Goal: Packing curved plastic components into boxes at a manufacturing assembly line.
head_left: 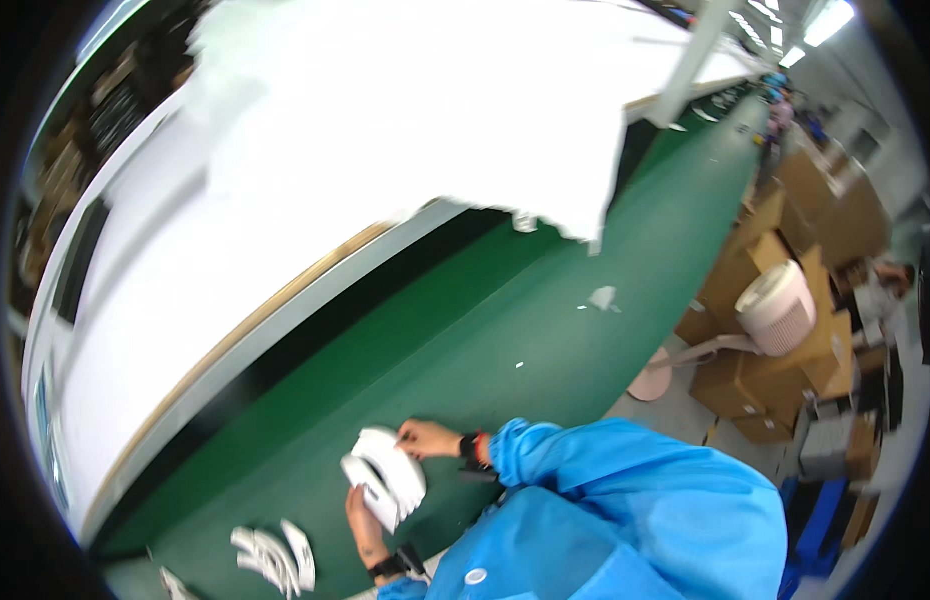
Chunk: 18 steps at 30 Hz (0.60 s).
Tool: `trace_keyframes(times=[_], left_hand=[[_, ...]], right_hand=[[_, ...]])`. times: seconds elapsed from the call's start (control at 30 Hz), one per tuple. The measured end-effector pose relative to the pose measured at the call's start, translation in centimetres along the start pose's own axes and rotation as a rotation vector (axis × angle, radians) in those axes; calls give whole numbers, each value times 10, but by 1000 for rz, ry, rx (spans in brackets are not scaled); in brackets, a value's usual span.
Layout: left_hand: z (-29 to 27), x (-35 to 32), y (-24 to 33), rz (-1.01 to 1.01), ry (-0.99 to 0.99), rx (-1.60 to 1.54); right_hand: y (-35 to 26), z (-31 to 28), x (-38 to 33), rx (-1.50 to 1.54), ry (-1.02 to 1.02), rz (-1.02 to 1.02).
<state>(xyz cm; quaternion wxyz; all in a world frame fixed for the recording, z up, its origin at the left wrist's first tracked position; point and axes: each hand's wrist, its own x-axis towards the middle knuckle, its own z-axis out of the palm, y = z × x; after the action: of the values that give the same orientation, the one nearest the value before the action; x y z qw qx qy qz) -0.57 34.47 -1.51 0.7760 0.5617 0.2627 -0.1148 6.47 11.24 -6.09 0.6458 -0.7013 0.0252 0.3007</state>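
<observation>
A stack of thin white curved pieces (397,466), fanned apart at one side, is between my hands above the green belt. My left hand (363,516) is closed around its near left edge, with the thumb along a piece. At the far right edge my right hand (426,438) pinches the stack with fingertips. What the pieces are made of cannot be told. To the left, on the belt, lies a loose pile of similar white curved pieces (270,558). Another white piece (175,585) shows at the lower edge.
The green conveyor belt (545,320) runs away to the far right, with white scraps (603,298) on it. Beyond it, a white-topped table (285,200) carries a large white sheet with a ragged edge. Cardboard boxes (730,380) and a pink fan (778,308) stand on the right.
</observation>
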Motion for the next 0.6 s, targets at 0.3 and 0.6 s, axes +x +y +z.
trace_keyframes(times=[0.3,0.6], left_hand=[[13,10,-4,9,-210,-202],[36,27,17,172,-151,115]], right_hand=[[-19,28,5,-353,147,-198],[7,30,14,-282,150,-252]])
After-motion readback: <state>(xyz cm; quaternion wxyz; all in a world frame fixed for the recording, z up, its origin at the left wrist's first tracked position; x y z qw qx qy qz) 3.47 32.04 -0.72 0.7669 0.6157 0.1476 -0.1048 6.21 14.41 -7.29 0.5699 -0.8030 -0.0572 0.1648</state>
